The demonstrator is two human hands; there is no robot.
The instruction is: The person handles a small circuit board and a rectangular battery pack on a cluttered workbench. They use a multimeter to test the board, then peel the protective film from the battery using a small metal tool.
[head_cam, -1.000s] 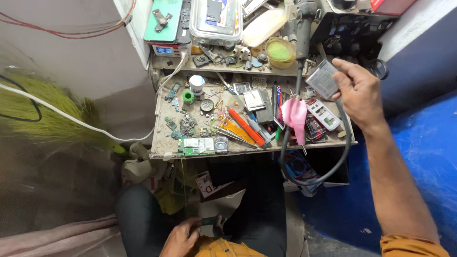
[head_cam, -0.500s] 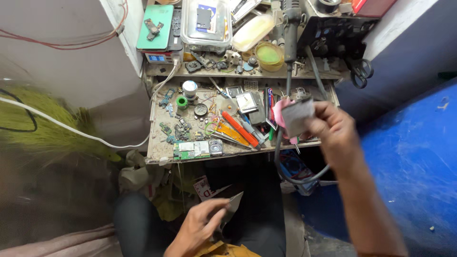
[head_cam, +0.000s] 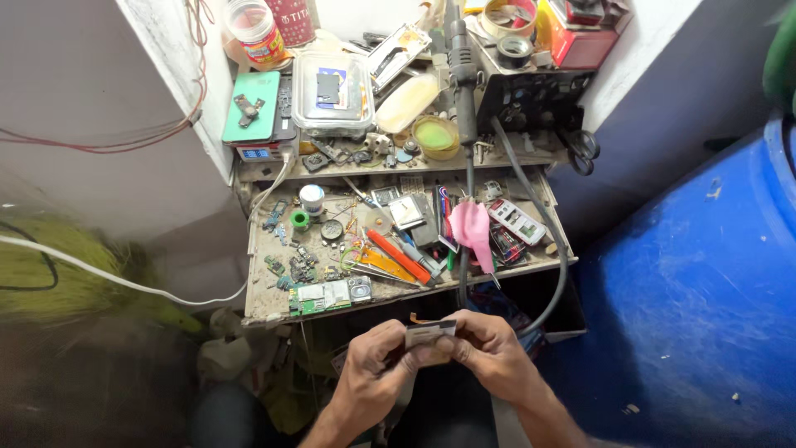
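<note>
Nearest, at six o'clock, the left hand [head_cam: 373,369] and right hand [head_cam: 489,357] meet, fingers pinched on a small flat grey part [head_cam: 429,333] held between them. Steady grip at its edges, thumbs clear of the face, probably serves best. It looks thin, rectangular, with an orange strip on top. Farther, toward twelve o'clock, lies the cluttered workbench [head_cam: 265,303], with a green circuit board [head_cam: 323,296] at its near edge.

Both hands meet low in front of the body. Left hand [head_cam: 371,369] curls in, thumb and fingertips pinched. Right hand [head_cam: 494,355] faces it, fingers bent and closed, knuckles up, forearms angling in from below.
</note>
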